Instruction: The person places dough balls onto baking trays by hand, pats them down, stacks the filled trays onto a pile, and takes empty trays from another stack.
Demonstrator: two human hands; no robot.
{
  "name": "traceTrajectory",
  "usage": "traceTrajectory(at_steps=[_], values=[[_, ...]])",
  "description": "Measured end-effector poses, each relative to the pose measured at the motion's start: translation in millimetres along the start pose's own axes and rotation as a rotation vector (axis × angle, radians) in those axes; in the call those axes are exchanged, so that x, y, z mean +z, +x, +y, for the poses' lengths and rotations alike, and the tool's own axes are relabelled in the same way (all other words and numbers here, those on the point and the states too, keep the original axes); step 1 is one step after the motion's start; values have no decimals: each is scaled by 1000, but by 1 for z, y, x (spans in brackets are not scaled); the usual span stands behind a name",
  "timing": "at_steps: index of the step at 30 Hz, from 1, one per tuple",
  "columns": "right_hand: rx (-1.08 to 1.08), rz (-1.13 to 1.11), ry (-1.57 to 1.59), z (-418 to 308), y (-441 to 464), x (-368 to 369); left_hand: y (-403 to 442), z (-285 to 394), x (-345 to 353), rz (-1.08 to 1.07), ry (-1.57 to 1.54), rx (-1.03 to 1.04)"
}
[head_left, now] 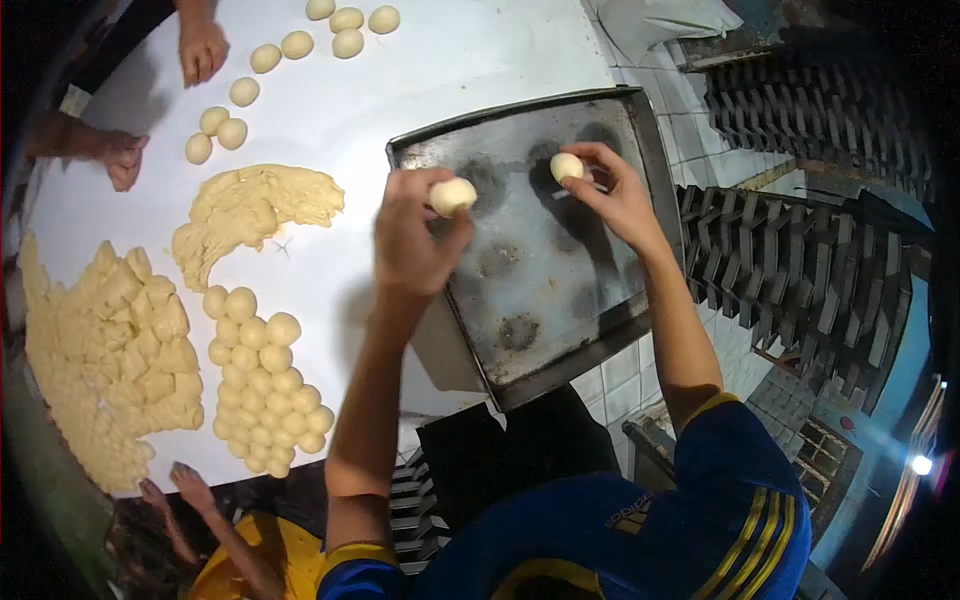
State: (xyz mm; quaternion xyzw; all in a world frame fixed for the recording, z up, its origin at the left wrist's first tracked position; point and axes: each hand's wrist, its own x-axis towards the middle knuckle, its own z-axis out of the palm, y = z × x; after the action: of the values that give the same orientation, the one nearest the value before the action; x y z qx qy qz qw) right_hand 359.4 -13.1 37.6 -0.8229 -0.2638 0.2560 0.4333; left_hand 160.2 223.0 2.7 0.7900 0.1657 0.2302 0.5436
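Note:
My left hand pinches a round, pale dough ball between thumb and fingers, above the left side of a metal baking tray. In my right hand is a second dough ball, held by the fingertips over the tray's upper right part. The tray is dark-rimmed with round stains on its base, and no dough lies on the part of it I can see. It sits at the right edge of the white table, tilted slightly in view.
A cluster of dough balls, a flat dough slab and a heap of cut dough pieces lie on the white table. Other people's hands rest at the left. Stacked dark trays stand at right.

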Motion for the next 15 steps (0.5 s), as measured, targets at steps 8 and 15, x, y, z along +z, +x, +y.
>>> traceTrajectory(at_steps=[8, 15], values=[[-62, 53, -110, 55, 5, -8, -9, -3, 93, 84, 278, -136], [-256, -54, -398, 81, 22, 0, -14, -19, 114, 44, 465, -219]])
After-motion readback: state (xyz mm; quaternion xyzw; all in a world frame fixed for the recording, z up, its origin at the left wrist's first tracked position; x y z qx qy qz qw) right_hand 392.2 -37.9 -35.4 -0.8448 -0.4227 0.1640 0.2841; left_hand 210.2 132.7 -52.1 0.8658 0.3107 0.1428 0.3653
